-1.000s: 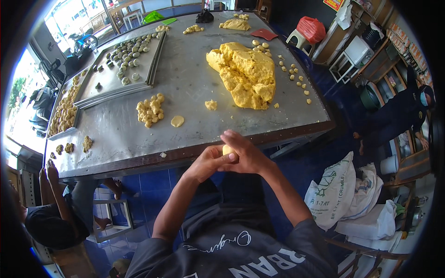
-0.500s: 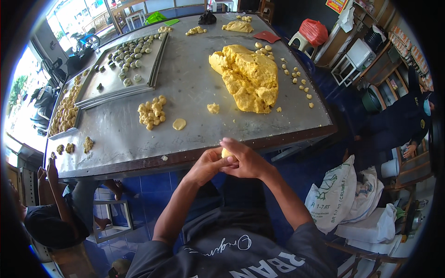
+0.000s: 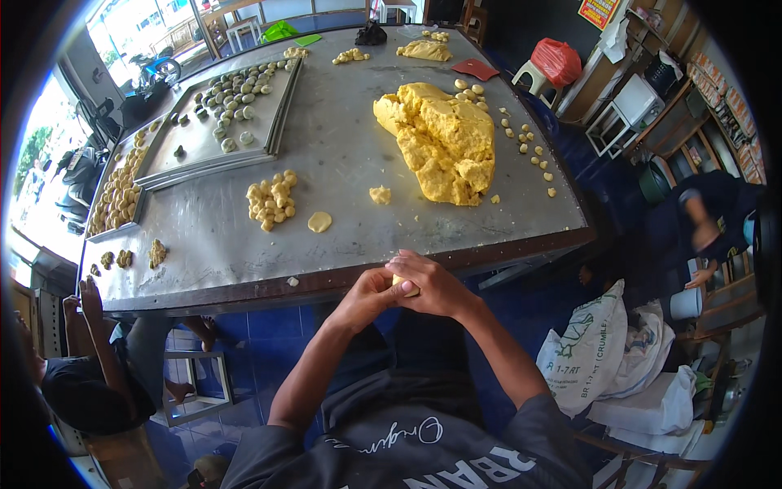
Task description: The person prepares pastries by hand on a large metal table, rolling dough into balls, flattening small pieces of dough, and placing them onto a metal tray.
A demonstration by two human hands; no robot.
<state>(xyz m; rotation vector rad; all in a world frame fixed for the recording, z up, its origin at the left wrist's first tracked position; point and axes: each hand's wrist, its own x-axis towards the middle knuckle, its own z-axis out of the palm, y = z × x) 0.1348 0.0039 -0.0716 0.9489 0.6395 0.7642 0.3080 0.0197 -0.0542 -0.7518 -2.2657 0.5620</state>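
Yellow dough ball [image 3: 405,283] near white sack [image 3: 588,349].

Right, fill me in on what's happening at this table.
A person presses a small piece of yellow dough between the left hand and right hand, at the near edge of the metal table. A big dough mass, a pile of small pieces and trays of shaped balls lie on it.

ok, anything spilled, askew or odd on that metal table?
Nothing spilled or damaged. Small bits of yellow dough lie scattered loose right of the big yellow dough mound, and one stray crumb sits near the grey metal table's front edge. Both hands, left hand and right hand, cup a small yellow dough ball.
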